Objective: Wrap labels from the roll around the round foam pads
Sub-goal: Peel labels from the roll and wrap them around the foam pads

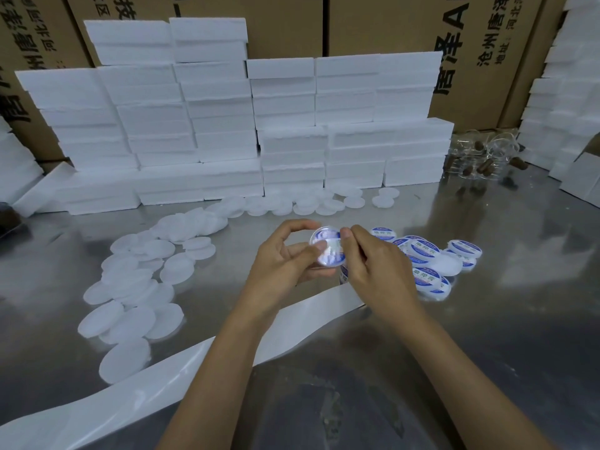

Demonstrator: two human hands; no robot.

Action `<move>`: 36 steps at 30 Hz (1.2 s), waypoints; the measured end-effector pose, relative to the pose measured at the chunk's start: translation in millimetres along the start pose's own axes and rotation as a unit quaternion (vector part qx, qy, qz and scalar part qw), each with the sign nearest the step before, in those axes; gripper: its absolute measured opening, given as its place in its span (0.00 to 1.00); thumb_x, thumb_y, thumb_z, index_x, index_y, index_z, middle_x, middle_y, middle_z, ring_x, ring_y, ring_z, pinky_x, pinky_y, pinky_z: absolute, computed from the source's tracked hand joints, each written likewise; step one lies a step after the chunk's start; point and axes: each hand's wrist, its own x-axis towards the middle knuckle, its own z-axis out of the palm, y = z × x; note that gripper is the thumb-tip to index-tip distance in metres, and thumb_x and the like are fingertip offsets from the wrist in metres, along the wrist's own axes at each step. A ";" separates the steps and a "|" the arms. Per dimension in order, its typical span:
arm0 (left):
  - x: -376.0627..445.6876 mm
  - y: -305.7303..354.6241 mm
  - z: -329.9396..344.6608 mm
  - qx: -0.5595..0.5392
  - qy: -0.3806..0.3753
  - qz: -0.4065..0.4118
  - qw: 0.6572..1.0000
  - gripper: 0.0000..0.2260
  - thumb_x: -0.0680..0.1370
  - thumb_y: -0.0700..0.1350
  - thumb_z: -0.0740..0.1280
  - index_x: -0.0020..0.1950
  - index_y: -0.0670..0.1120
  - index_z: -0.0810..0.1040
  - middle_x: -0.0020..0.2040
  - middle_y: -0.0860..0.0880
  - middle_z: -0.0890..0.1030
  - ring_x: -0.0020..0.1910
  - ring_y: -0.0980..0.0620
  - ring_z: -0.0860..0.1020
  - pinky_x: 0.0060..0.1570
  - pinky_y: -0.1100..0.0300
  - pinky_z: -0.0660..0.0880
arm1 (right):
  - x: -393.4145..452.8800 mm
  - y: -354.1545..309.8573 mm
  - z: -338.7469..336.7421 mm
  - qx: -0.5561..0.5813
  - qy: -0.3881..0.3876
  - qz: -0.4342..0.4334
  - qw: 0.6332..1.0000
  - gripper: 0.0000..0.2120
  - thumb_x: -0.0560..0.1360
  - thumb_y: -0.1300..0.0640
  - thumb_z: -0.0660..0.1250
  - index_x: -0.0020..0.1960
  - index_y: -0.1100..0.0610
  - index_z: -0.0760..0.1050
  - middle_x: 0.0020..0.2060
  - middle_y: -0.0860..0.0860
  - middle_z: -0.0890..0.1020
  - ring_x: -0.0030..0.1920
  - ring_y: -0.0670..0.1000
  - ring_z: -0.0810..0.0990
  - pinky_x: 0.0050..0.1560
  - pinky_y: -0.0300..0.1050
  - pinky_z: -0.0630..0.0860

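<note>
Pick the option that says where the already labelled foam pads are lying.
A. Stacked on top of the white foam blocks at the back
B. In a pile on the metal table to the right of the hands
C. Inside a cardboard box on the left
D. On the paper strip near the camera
B: the labelled pads, blue and white on top, lie heaped on the metal table just beyond the right hand, while the left hand helps hold the pad being wrapped.
</note>
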 end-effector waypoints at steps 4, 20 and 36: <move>-0.8 -1.2 2.3 0.005 -0.019 0.003 1.000 0.21 0.73 0.35 0.75 0.63 0.48 0.77 0.51 0.42 0.86 0.52 0.43 0.85 0.53 0.53 0.82 | 0.3 1.9 -2.2 -0.015 0.010 0.014 1.000 0.17 0.82 0.43 0.50 0.37 0.49 0.61 0.24 0.45 0.67 0.26 0.45 0.67 0.26 0.43 0.58; 0.6 -5.9 3.1 -0.042 0.068 -0.024 0.996 0.03 0.77 0.44 0.72 0.49 0.46 0.84 0.45 0.38 0.86 0.43 0.39 0.86 0.38 0.55 0.83 | 0.7 -0.7 -9.3 -0.030 -0.041 -0.026 0.998 0.27 0.68 0.23 0.59 0.36 0.46 0.58 0.24 0.43 0.68 0.27 0.42 0.69 0.28 0.40 0.59; 3.1 -8.9 1.4 0.017 0.053 -0.024 0.998 0.14 0.81 0.41 0.66 0.64 0.55 0.80 0.53 0.52 0.86 0.51 0.50 0.85 0.45 0.59 0.82 | 14.7 42.3 -12.6 0.005 0.030 0.161 0.987 0.21 0.81 0.38 0.55 0.40 0.55 0.65 0.29 0.48 0.74 0.35 0.57 0.73 0.34 0.49 0.63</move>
